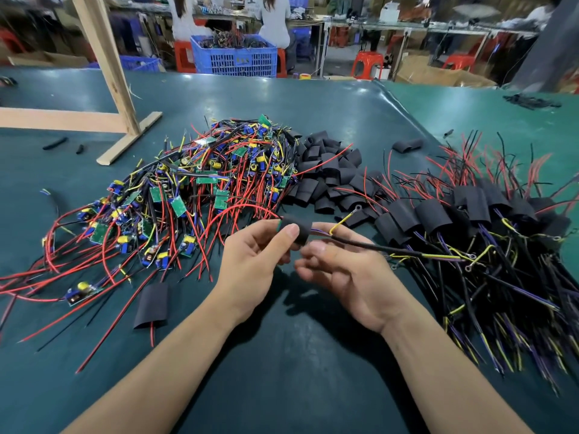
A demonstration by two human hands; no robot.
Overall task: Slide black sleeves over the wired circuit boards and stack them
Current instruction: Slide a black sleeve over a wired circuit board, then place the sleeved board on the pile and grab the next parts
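Left hand (pixel 250 258) is pinching a black sleeve (pixel 297 230) sitting over one board near centre; right hand (pixel 341 270) is hovering loose-fingered just beside it. Unsleeved boards (pixel 175 195) are lying heaped left, spare sleeves (pixel 326 170) far centre, finished units (pixel 470 214) stacking right; roughly half appears remaining.

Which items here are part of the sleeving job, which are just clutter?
Job: left hand, right hand, sleeved board held between them, bare board pile, empty sleeve pile, finished stack.
Clutter: wooden frame, blue crate, red stools.
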